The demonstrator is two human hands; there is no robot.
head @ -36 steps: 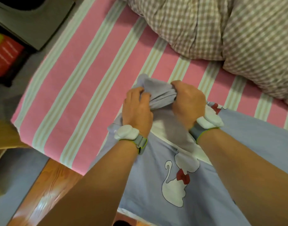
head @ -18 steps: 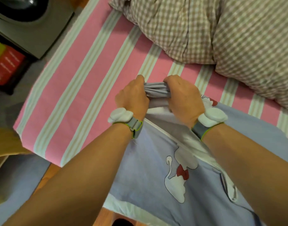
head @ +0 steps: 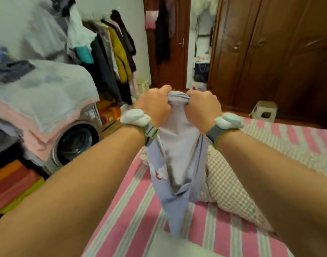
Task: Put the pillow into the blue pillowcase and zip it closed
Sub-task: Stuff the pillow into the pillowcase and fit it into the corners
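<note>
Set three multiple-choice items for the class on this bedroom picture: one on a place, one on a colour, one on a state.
1. Where is the washer?
A. left of the bed
B. on the bed
C. behind the wardrobe

2. What colours are the sheet stripes?
A. black and yellow
B. pink and pale green
C. plain white

3. How is the pillowcase held?
A. flat on the bed
B. by one hand
C. bunched in both hands, hanging

Key: 1 A, it stands off the bed's left edge. 2 B, both show beside the arms. 3 C, left hand and right hand grip its top.
</note>
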